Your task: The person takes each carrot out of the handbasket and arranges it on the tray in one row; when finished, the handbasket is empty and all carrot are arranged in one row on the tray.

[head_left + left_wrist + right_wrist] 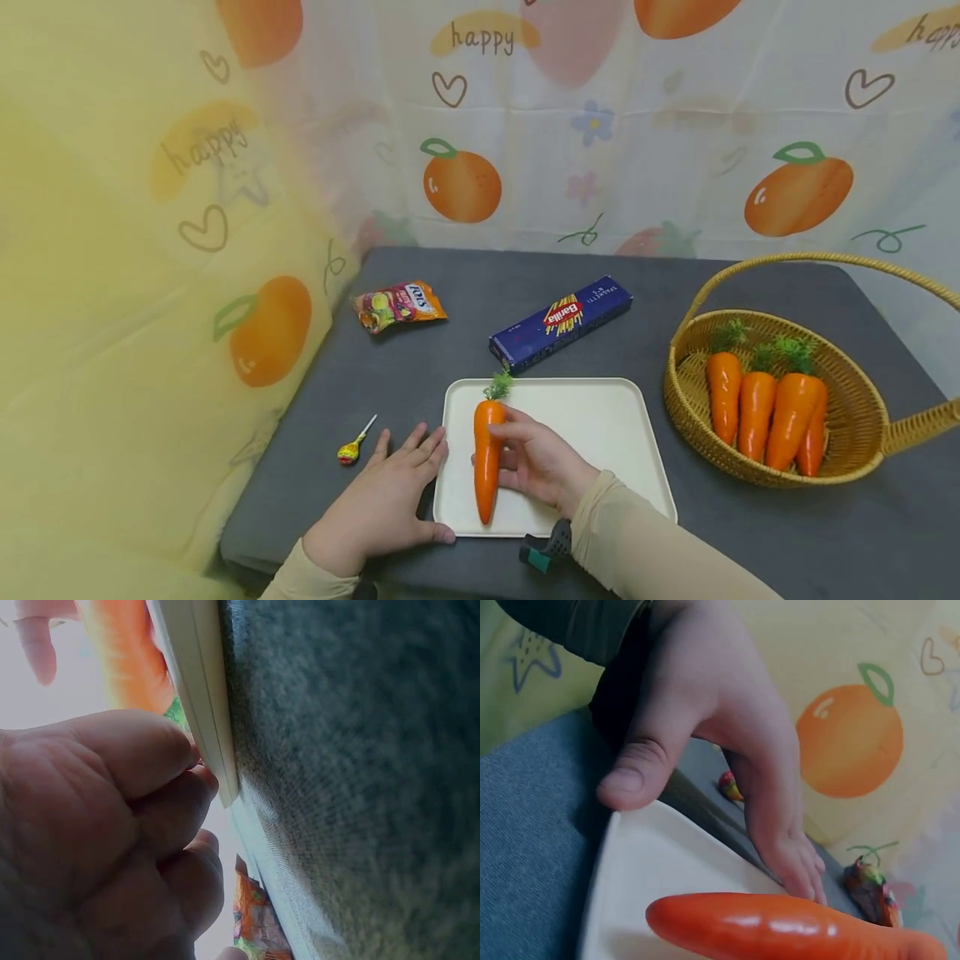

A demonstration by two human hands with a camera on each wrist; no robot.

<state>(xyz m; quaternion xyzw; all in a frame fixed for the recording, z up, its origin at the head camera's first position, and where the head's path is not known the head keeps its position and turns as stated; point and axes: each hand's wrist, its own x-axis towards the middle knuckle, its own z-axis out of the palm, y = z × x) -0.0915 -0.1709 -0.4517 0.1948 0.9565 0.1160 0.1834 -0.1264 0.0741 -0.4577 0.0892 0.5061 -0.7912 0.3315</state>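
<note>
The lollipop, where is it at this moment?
In the head view, the lollipop lies on the dark table, left of the white tray, close beside the left hand.

The person's left hand (724,694) is sloping down from a dark sleeve (577,630), its thumb resting at a corner of the white tray (667,847) and its straightened fingers lining up along the tray's side. Closest to me, a glossy orange carrot (757,922) is stretching sideways in front of the tray's surface, its rounded tip pointing left; whether it's touching the tray, I can't tell. Behind the hand, a little red-and-yellow wrapped sweet (730,785) is peeking out on the grey bench (525,810), and a colourful packet (871,892) is sitting further right, before a hanging cloth (772,637) showing a big printed orange.
</note>
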